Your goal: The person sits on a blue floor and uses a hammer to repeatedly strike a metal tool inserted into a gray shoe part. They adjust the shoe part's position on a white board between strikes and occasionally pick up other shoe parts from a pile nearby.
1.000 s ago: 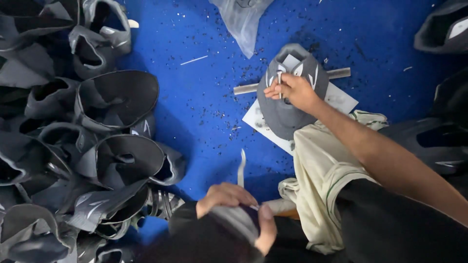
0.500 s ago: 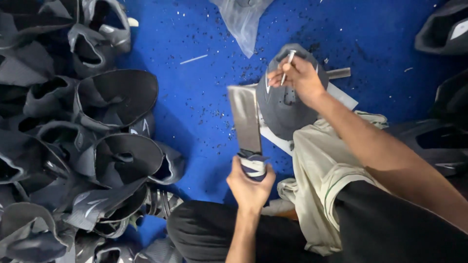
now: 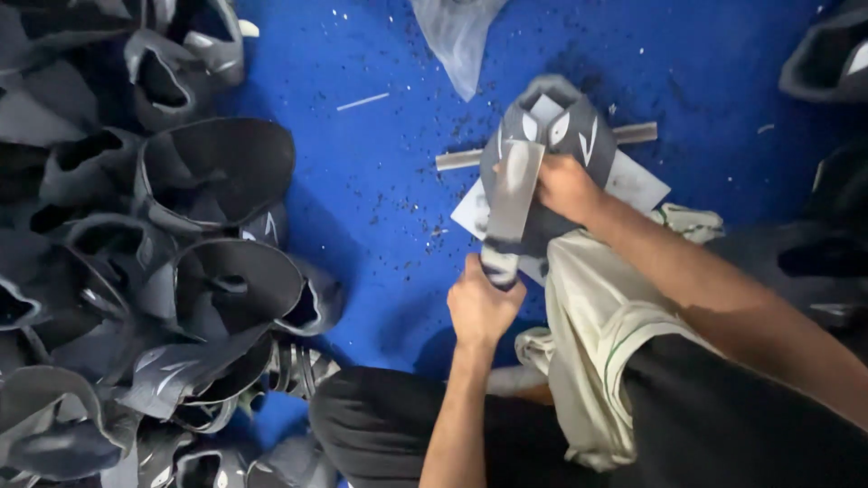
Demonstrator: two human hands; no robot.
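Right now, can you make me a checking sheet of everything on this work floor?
Surface: blue floor, speckled with dark bits.
Job's things: grey shoe upper on a metal bar; flat metal tool laid against it.
Clutter: pile of grey shoe uppers at left, plastic bag, white sheet.
Hands: left hand grips the tool's handle; right hand presses the upper.
Cables: nothing seen.
Surroundings: more dark uppers at right.

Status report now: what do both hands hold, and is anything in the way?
Left hand grips flat metal blade by its handle. Right hand steadies grey shoe upper on the blue floor. Pile of dark uppers lies apart, left side.
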